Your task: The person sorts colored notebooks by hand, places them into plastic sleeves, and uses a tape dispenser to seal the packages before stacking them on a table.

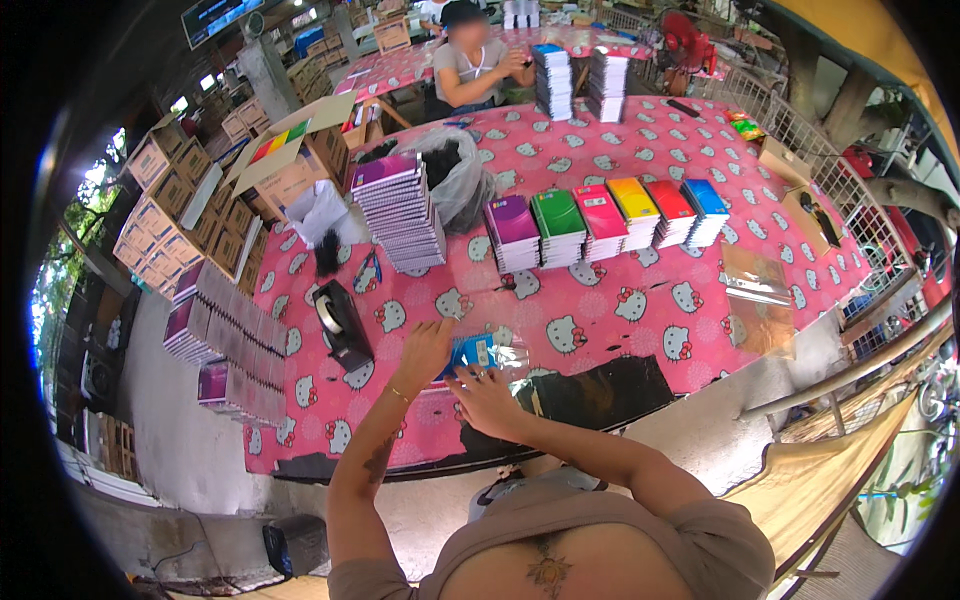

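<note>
A blue notebook (466, 350) lies near the front of the table, with clear plastic (513, 354) around it that reaches out past its right side. My left hand (428, 350) is closed at the notebook's left edge, its fingertips partly hidden. Across the notebook's lower part rests my right hand (487, 397), fingers spread and flat over the cover and plastic. To the left of my hands stands a black tape dispenser (343, 326).
Behind my hands, a row of notebook stacks (585, 222) runs rightward. A tall spiral-notebook stack (400, 215) stands by a plastic bag of black material (462, 180). Clear plastic sleeves (758, 300) lie at right. Purple notebook stacks (215, 330) fill the left edge. Another person (468, 65) sits opposite.
</note>
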Available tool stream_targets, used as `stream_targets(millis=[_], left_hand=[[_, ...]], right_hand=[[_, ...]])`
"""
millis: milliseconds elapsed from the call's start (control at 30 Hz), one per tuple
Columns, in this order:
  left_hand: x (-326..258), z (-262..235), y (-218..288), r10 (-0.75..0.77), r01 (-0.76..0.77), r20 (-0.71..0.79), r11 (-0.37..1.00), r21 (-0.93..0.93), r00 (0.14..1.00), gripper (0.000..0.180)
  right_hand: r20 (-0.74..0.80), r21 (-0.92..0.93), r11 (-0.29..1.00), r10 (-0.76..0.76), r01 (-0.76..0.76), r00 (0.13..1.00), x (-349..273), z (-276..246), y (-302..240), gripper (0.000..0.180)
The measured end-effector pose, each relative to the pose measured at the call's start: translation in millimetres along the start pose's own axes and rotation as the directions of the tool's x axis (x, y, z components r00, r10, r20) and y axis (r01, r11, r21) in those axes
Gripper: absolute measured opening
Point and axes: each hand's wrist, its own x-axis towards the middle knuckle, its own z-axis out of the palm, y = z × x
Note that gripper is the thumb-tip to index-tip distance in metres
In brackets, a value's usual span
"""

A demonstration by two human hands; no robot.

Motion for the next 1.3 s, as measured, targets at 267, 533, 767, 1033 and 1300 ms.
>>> stream_targets(millis=[267, 533, 767, 1033, 1300], left_hand=[[-19.7, -28.1, 31.9, 0.175, -0.184, -0.235, 0.983, -0.016, 0.956, 0.022], [-39.3, 13.4, 51.0, -0.053, 0.018, -0.132, 0.967, -0.255, 0.990, 0.022], [-32.9, -6.5, 26.5, -0.274, 0.277, 0.093, 0.779, -0.562, 0.957, 0.007], [-61.3, 26.6, 46.8, -0.111, 0.093, -0.039, 0.945, -0.314, 0.993, 0.042], [-89.9, 13.0, 56.0, -0.258, 0.240, -0.035, 0.935, -0.262, 0.965, 0.045]], right_hand=[[-0.006, 0.024, 0.998, 0.061, -0.060, 0.998, -3.7, 13.6, -12.2, 0.060], [0.045, -0.099, 0.992, 0.079, -0.075, 0.996, -15.3, 30.0, -8.7, 0.053], [0.145, 0.320, 0.888, 0.299, -0.331, 0.943, 6.0, 15.2, -10.7, 0.060], [-0.063, 0.098, 0.961, 0.265, -0.258, 0.962, 8.5, 7.6, -4.1, 0.062], [0.067, -0.376, 0.927, 0.012, 0.014, 0.998, 6.2, -4.3, 29.0, 0.046]])
